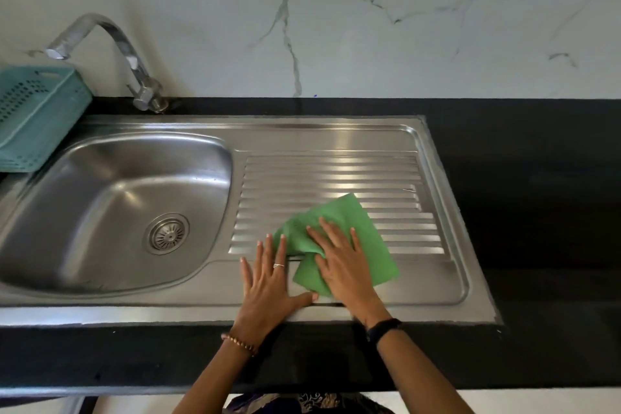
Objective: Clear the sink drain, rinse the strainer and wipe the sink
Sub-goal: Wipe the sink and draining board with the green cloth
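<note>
Your right hand lies flat with its fingers straight and slightly spread, pressing down on the green cloth in the lower middle of the frame; the cloth is rumpled under your fingertips and spreads out to the right over the ribbed drainboard. Your left hand rests just beside it on the left, palm down on the flat steel, fingers straight and fanned apart, the thumb pointing right toward the cloth's near edge and the longer fingertips touching the cloth's left edge. There is a ring on one left finger, a beaded bracelet on the left wrist and a dark band on the right wrist. To the left of both hands, the sink bowl fills the middle left of the frame, with the strainer seated in the drain at its bottom. A steel faucet curves in the upper left, and a teal perforated basket sits at the left edge beside the bowl. Black counter surrounds the sink, with marbled white wall behind.
</note>
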A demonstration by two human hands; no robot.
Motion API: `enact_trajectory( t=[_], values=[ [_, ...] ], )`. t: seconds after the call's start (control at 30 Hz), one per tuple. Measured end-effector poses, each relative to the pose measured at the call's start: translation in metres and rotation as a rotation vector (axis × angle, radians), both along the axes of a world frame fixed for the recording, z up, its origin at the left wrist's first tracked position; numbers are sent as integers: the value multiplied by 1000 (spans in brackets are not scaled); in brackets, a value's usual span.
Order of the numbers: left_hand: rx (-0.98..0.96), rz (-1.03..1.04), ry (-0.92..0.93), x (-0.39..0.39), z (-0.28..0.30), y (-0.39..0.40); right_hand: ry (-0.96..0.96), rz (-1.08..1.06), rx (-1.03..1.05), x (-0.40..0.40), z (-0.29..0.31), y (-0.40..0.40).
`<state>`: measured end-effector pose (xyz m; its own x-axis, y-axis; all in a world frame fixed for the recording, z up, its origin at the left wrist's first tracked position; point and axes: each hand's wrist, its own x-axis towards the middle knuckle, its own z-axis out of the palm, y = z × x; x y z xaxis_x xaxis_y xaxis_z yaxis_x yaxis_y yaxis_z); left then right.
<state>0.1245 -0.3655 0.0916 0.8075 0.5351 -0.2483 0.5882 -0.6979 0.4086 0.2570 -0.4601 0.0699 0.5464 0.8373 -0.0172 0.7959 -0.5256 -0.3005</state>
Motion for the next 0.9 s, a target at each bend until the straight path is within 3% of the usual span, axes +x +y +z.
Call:
enact_trajectory(
  t=[0.13,0.3,0.67,0.9],
  values=[
    [42,-168,45,33,0,-32,-13,-259,-28,58,5,-62],
    [74,-144,76,39,-3,-43,50,-417,3,69,11,-97],
    [37,6,47,3,2,5,86,-409,-37,58,13,-80],
    [74,225,86,-40,0,33,82,-131,-24,4,5,-7]
  ],
)
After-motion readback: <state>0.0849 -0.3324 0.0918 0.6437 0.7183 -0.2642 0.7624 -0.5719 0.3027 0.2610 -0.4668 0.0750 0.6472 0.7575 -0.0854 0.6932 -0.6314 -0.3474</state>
